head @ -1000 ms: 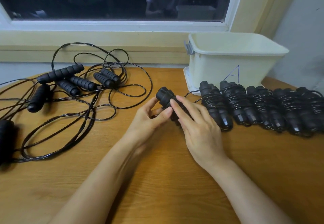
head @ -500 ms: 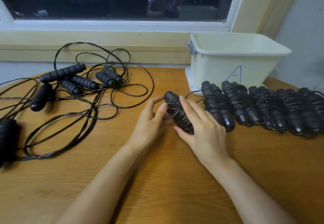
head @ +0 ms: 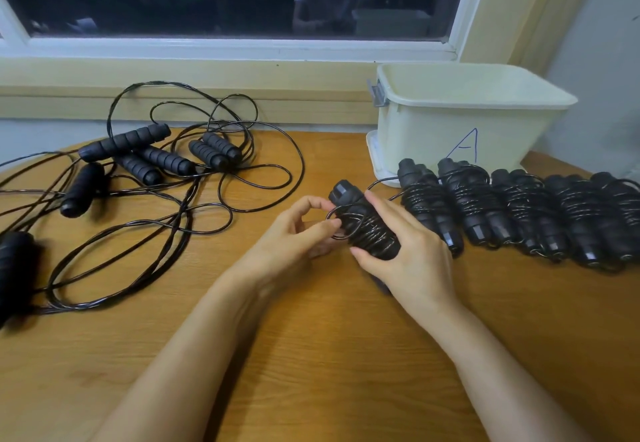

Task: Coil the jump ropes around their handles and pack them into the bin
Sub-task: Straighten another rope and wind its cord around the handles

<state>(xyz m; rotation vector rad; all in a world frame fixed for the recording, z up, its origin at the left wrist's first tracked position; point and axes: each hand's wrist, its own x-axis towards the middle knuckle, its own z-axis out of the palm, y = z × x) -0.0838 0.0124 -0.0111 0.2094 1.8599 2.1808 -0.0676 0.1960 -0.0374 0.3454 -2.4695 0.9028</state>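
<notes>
The right hand [head: 412, 254] clasps the black foam-handled jump rope bundle [head: 367, 233] across its coils; the left hand [head: 294, 237] pinches the loose loop [head: 341, 236]. Light, grippy; the springy cord likely uncoils if released.

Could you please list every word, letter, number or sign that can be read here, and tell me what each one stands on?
"A": a single letter handwritten in blue on the front wall of the cream bin.
No other text: no lettering can be made out on the black jump ropes, and nothing else in view carries a label.
</notes>
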